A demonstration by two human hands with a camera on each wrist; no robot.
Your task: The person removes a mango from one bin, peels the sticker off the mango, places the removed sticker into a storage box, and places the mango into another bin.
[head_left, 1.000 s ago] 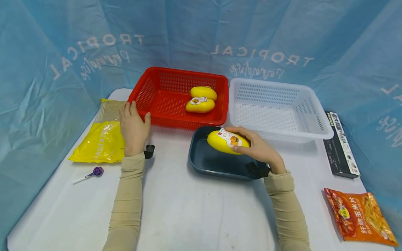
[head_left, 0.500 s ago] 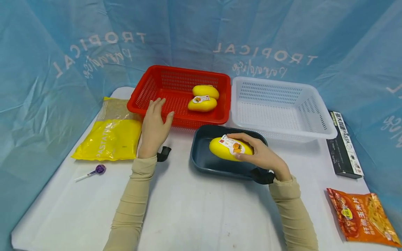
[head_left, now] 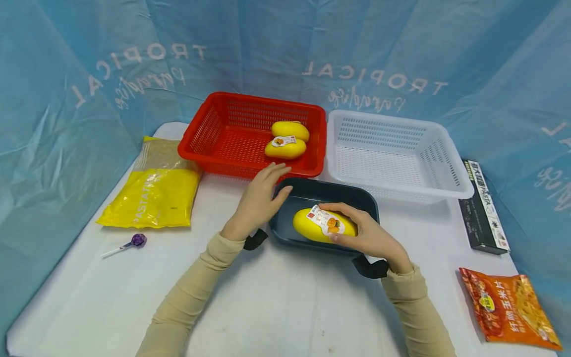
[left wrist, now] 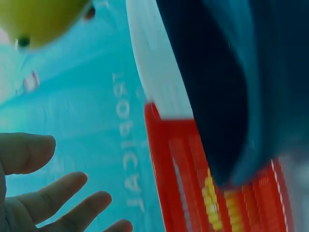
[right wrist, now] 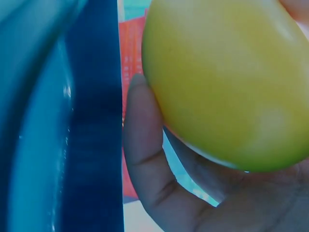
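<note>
My right hand (head_left: 368, 235) grips a yellow mango (head_left: 308, 225) with a white fruit sticker, held over the dark blue tray (head_left: 278, 232). In the right wrist view the mango (right wrist: 222, 82) fills much of the picture, with curled fingers around it. My left hand (head_left: 255, 204) reaches over the tray's left rim, fingers extended and holding nothing. The left wrist view shows its fingers (left wrist: 72, 208) spread, apart from the mango (left wrist: 38, 19) at the top left. Two more mangoes (head_left: 285, 148) lie in the right part of the red basket (head_left: 214, 161) behind the tray.
A white basket (head_left: 397, 188) stands right of the red one. To the left lie a yellow pasta bag (head_left: 153, 198) and a purple lollipop (head_left: 139, 241). On the right are a black pasta box (head_left: 482, 213) and an orange snack bag (head_left: 508, 307). Blue curtain (head_left: 267, 44) surrounds the table.
My left hand has moved right, from beside the yellow bag and red basket to the tray's left rim. The right hand and its mango have shifted slightly toward the tray's near side.
</note>
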